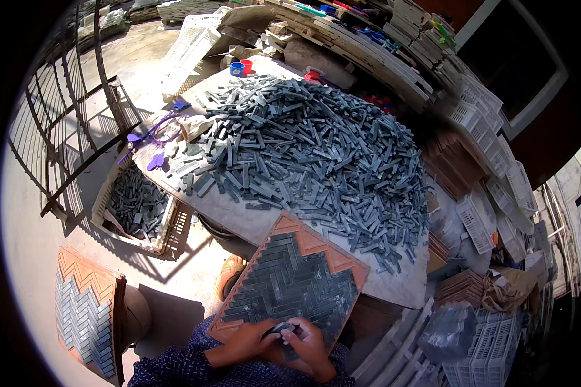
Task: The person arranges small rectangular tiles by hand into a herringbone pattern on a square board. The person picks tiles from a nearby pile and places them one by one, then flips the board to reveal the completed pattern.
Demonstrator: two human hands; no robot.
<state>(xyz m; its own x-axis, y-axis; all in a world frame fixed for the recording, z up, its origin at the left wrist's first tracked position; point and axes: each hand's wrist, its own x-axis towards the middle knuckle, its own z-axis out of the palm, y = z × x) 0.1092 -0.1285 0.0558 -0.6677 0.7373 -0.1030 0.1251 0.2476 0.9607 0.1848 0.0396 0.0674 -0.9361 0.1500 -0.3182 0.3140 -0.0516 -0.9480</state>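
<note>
Both hands meet above the near end of an orange herringbone tray [345,262]. My left hand [246,342] and my right hand [309,343] are closed on small dark stone strips [279,328]; how many is hidden by the fingers. Grey-black strips [290,284] fill much of the tray in a zigzag pattern, while bare orange slots show at its far corner, right side and near left corner. The tray tilts between my lap and the table edge. Beyond it, a large heap of loose stone strips [316,148] covers most of the table [229,219].
At left, a partly filled orange tray [90,309] rests on a round support, with a crate [164,244] of strips behind it. Purple cord [168,129] and blue and red cups [237,69] lie at the table's far left. White crates [478,348] and stacked trays [455,161] crowd the right.
</note>
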